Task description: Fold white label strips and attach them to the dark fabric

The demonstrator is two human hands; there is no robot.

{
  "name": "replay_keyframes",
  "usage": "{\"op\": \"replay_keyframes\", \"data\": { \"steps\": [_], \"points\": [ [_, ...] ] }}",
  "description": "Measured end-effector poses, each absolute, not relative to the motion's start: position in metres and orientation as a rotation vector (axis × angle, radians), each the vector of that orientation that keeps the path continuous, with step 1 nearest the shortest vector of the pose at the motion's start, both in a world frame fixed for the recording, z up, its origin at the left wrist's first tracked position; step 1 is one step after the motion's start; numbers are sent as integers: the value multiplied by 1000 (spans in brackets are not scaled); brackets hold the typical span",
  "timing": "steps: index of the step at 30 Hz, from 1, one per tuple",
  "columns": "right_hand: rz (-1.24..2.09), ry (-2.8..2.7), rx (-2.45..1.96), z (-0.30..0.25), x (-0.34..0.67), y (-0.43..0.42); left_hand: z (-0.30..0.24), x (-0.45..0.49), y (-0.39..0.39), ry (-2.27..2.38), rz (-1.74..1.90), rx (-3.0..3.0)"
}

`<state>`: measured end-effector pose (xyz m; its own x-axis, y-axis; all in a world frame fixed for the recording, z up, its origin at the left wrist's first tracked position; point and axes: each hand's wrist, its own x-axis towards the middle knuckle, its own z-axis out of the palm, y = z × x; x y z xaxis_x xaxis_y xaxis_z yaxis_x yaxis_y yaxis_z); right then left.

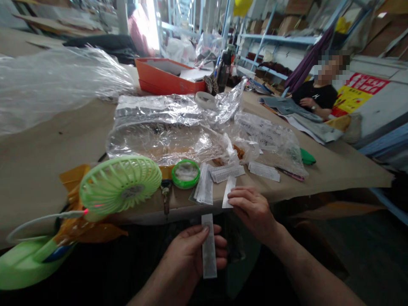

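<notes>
My left hand (194,246) is closed on a narrow white label strip (209,259), thumb on top, just in front of the table edge. My right hand (255,210) pinches a shorter white label (228,193) at the table's front edge. Beside it, to the left, lies a fanned stack of long white strips (204,187). Behind are a spread stack of printed labels (227,173) and another printed stack (264,171) further right. The print on the labels is too small to read.
A green fan (121,187) stands at the left, near a round green container (185,174) and a key (165,197). Clear plastic bags (165,136), a tape roll (205,101) and an orange box (168,80) lie behind. A person (318,95) sits at the far right.
</notes>
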<state>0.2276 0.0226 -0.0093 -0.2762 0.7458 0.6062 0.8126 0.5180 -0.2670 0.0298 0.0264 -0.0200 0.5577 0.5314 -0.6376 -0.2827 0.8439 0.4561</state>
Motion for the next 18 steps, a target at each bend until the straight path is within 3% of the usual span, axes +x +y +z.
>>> {"op": "replay_keyframes", "data": {
  "steps": [5, 18],
  "points": [
    [81, -2299, -959, -11, 200, -2, -15, 29, 26, 732, 537, 235],
    [196, -2382, -897, -27, 185, -18, -24, 29, 17, 671, 608, 228]
  ]
}}
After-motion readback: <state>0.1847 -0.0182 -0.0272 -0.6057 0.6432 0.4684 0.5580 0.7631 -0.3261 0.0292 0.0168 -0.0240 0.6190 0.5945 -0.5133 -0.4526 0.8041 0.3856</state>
